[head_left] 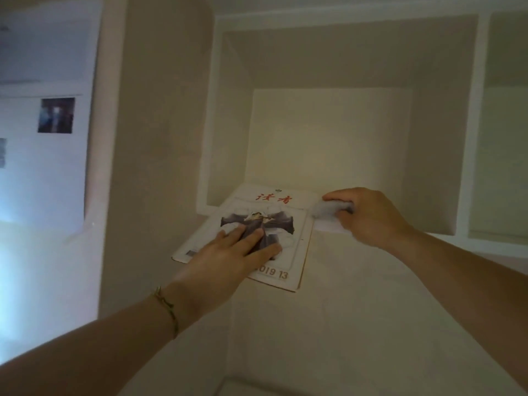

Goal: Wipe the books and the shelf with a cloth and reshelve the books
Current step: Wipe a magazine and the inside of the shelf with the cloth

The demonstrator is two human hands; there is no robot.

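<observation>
1. Left hand (pixel 228 252), lower centre of frame: fingers spread flat, pressing on the magazine (pixel 274 207).
2. Magazine lies half inside the shelf (pixel 445 155) opening, centre frame.
3. Right hand (pixel 368 215), centre right: curled around a white cloth (pixel 328 211) at the shelf edge.

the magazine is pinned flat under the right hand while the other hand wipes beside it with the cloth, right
Not quite: the head view shows the left hand lying flat on the magazine, pinning it at the shelf edge. The right hand is the one gripping the cloth beside it.
</observation>
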